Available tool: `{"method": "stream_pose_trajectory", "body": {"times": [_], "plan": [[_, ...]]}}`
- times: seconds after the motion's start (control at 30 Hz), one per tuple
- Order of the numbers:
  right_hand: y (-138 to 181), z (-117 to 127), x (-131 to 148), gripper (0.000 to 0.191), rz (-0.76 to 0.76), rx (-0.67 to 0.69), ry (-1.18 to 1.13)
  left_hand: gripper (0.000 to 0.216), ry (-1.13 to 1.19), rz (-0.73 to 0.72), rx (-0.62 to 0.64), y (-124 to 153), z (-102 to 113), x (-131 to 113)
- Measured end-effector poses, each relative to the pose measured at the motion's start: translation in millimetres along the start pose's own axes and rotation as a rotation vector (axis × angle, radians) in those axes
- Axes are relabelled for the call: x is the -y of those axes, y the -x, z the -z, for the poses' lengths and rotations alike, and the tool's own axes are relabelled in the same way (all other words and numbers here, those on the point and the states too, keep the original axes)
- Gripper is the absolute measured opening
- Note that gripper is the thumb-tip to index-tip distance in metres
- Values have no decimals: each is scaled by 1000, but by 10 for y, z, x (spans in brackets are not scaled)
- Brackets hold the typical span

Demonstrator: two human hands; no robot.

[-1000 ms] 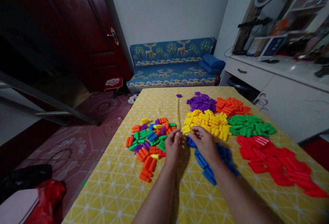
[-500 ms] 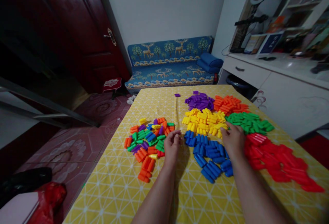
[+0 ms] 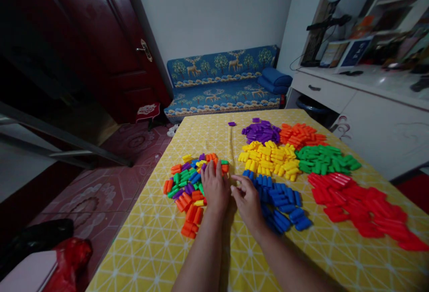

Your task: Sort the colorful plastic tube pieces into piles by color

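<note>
My left hand (image 3: 214, 187) lies flat, fingers stretched, on the right edge of a mixed pile of coloured plastic pieces (image 3: 189, 182). My right hand (image 3: 247, 198) is beside it with fingers apart and slightly curled, touching the left end of the blue pile (image 3: 279, 198); nothing shows in it. Sorted piles lie beyond: yellow (image 3: 270, 158), purple (image 3: 261, 132), orange (image 3: 301, 135), green (image 3: 325, 159) and red (image 3: 362, 207). All rest on a table with a yellow patterned cloth (image 3: 208, 135).
One stray purple piece (image 3: 231, 124) lies near the table's far edge. A blue patterned sofa (image 3: 223, 82) stands behind, a dark red door (image 3: 110, 37) at left, a white cabinet (image 3: 368, 113) at right. A red bag (image 3: 67, 256) sits on the floor at lower left.
My right hand came back left from the yellow and green piles to the blue pile's left end. My left hand moved onto the mixed pile and flattened.
</note>
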State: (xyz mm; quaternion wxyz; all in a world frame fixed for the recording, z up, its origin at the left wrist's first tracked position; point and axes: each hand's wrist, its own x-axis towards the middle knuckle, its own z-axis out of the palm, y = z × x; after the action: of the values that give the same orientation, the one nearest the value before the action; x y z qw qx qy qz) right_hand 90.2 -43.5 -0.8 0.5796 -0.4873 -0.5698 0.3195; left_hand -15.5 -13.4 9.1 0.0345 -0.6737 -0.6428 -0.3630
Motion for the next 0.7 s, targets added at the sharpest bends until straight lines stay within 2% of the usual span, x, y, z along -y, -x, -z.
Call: {"method": "stream_pose_trajectory", "body": {"times": [0.1,0.2,0.43,0.57,0.7], "plan": [[24,-25,-87,24,-24,8,-14,49,-83,-9,52,-27,-1,4],[28,-23,-104,24,-12,23,6,40,-150,9,82,-53,13,7],[38,-39,-109,23,-17,33,-9,34,-166,70,53,-51,65,87],[39,-36,-133,24,-21,44,-12,35,-9,95,-3,-50,88,107],[36,-25,-106,24,0,3,6,25,392,131,-143,-69,102,90]]}}
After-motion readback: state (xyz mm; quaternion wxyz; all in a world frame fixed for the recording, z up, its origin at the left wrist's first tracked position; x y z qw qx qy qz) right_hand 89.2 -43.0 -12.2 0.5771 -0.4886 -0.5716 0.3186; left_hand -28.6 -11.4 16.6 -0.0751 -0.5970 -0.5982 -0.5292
